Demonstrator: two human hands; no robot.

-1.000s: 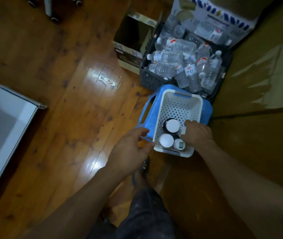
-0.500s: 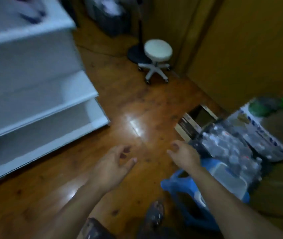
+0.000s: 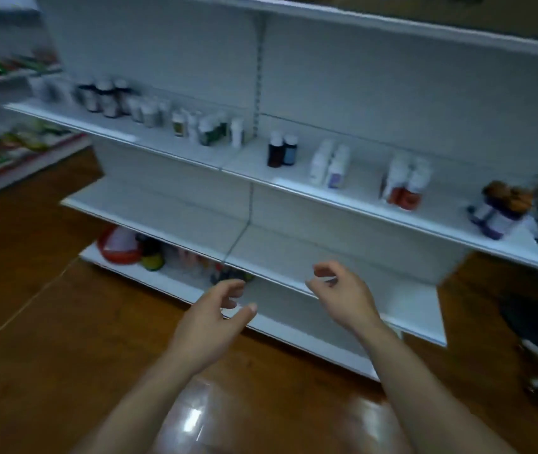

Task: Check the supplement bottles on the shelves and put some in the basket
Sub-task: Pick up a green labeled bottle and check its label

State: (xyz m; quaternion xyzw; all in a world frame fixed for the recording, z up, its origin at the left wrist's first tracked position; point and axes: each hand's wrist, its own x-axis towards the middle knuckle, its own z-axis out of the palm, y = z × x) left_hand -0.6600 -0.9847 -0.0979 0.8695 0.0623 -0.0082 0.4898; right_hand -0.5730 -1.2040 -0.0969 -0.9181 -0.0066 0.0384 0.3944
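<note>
While both hands hang empty at lower centre, left hand [image 3: 210, 317] and right hand [image 3: 343, 294] with fingers loosely curled and apart, a hasty reach could topple the closely grouped supplement bottles [image 3: 282, 150], which stand upright in small blurred clusters along the shelf [image 3: 364, 191] across mid-frame, dark and white, well above the hands.

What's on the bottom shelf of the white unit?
A red-rimmed round item, a yellow-and-dark object and blurred small packs. The shelf above covers its back, and the left hand hides part.
</note>
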